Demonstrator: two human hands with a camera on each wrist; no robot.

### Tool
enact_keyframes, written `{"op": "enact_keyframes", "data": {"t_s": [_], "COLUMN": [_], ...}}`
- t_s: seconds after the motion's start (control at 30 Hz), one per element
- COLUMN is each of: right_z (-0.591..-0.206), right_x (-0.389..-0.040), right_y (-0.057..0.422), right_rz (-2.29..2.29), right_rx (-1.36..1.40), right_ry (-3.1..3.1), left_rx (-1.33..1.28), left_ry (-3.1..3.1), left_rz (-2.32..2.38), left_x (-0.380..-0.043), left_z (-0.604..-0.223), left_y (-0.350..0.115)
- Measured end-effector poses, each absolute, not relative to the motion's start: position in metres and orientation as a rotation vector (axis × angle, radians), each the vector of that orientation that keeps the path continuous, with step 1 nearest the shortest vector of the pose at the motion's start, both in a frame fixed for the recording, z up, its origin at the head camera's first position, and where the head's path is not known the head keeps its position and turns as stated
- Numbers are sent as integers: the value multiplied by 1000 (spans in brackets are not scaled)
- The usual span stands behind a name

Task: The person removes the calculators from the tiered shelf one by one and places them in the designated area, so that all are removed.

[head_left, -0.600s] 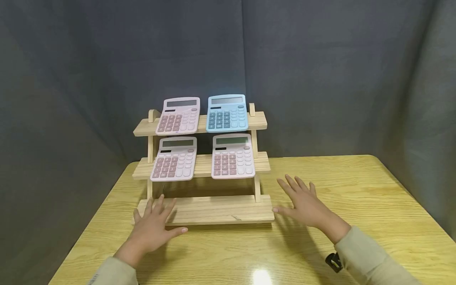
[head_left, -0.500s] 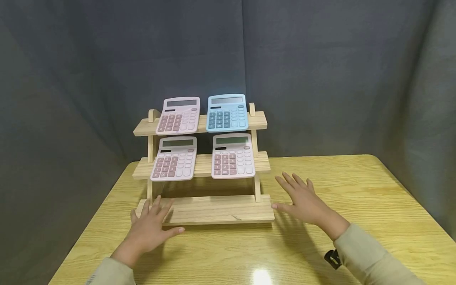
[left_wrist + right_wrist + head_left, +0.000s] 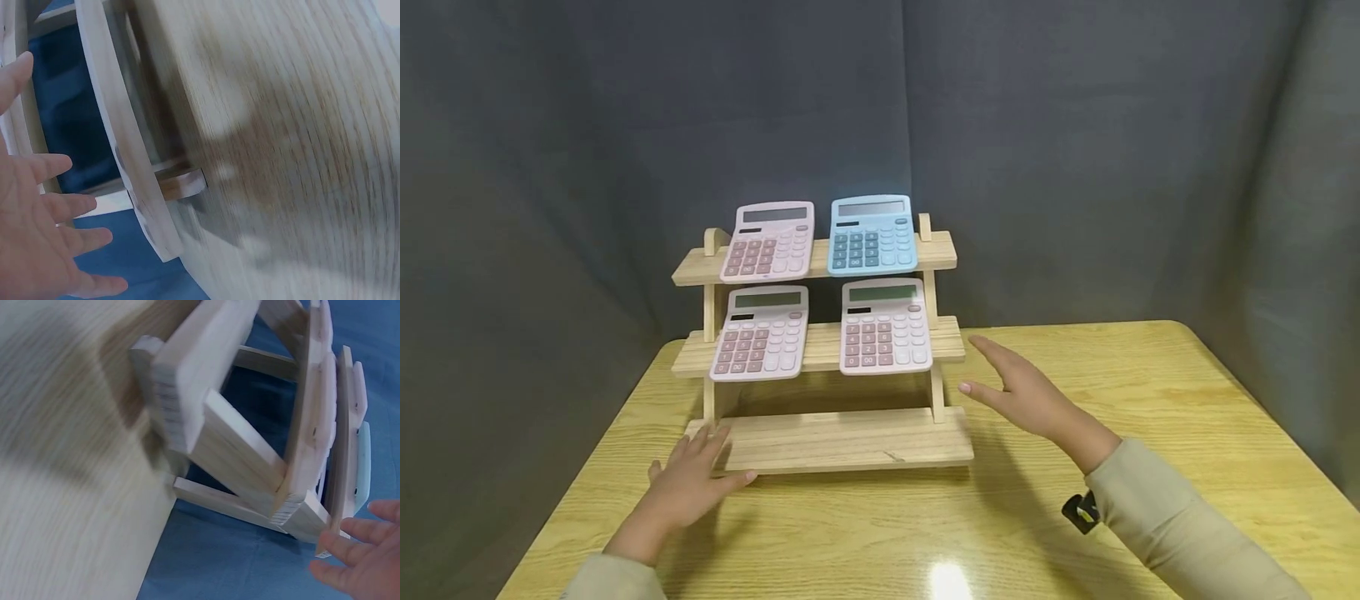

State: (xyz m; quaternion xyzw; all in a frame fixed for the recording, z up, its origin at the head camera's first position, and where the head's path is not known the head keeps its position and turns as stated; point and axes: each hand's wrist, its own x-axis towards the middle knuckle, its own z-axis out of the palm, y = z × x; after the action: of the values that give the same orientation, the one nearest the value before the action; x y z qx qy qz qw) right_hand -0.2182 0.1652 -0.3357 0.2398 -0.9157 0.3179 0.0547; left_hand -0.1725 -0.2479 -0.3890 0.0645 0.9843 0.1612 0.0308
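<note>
A three-tier wooden display rack [image 3: 850, 442] stands on the table. Its top tier bears a pink calculator [image 3: 767, 242] on the left and a blue calculator [image 3: 872, 237] on the right. Two more pink calculators lean on the middle tier, one left [image 3: 760, 333] and one right [image 3: 886, 327]. My left hand [image 3: 681, 490] is spread at the bottom tier's left front corner, holding nothing. My right hand [image 3: 1036, 396] is held with straight fingers just off the rack's right side, level with the middle tier. In the right wrist view its fingers [image 3: 350, 550] overlap the end of a tier.
The wood-grain table [image 3: 1135, 400] extends to both sides and in front of the rack. A dark grey curtain [image 3: 1060, 150] hangs behind and at both sides. A small black object [image 3: 1081, 512] shows beside the right sleeve.
My left hand has drifted left and a little nearer. My right hand has risen along the rack's right side, its fingers less spread. The head view has shifted slightly; the calculators stay put.
</note>
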Motion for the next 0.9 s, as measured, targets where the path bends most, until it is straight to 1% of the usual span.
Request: {"op": "enact_keyframes", "data": {"t_s": [0.23,0.53,0.73,0.9], "right_z": [-325,-317,-308,-301], "right_x": [-229,-242,-251,-258], "right_y": [158,150,141,130], "right_rz": [1220,1632,1740,1850], "right_rx": [673,597,547,544], "right_ry": [-2729,-2533,-2473,-2404], "left_rx": [132,114,83,-4], "left_ry": [2923,2858,2844,2821], "left_rz": [687,958,996,1030], "left_x": [-176,-182,-186,-186], "left_z": [-386,-387,-391,-395], "left_y": [-257,-267,-271,-276]}}
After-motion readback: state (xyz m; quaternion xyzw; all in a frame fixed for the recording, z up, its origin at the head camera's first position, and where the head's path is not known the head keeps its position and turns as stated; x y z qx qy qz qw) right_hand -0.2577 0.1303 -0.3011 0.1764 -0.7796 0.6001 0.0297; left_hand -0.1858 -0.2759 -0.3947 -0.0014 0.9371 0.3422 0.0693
